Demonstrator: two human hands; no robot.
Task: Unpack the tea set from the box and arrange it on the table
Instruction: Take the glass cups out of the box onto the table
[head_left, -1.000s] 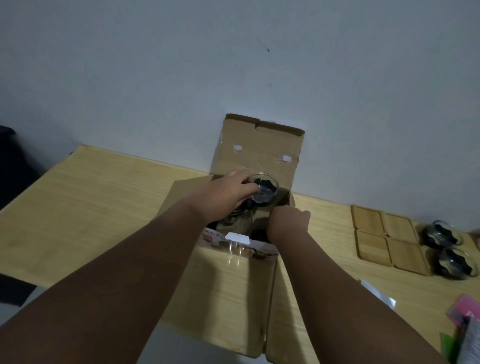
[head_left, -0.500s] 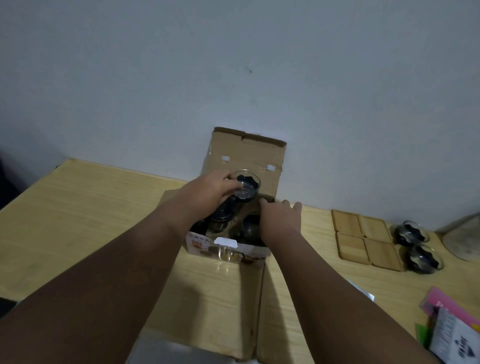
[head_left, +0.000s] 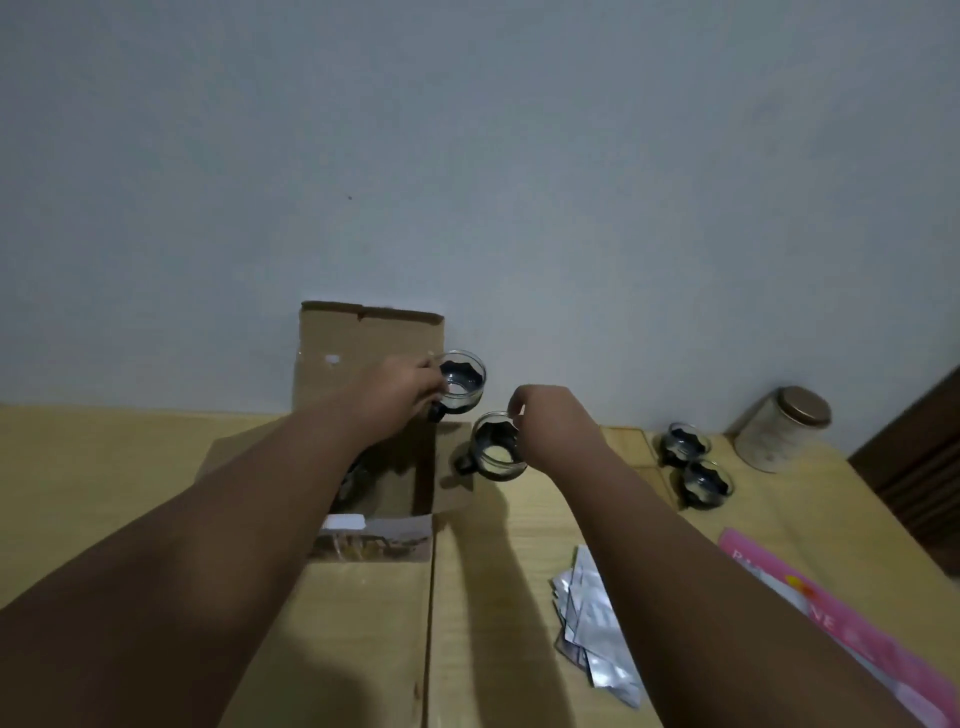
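You've got a glass cup pinched in your left hand and another in your right hand. They're nearly touching; a bump could chip them, heading toward the cups at 3 o'clock.

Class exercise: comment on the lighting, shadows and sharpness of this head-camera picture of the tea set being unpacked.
Head view: dim, flat light with a grey cast; both forearms throw soft shadows on the table; the glass cup in the left hand is slightly soft, the foil packets catch pale glare; wide-angle bending at the edges.
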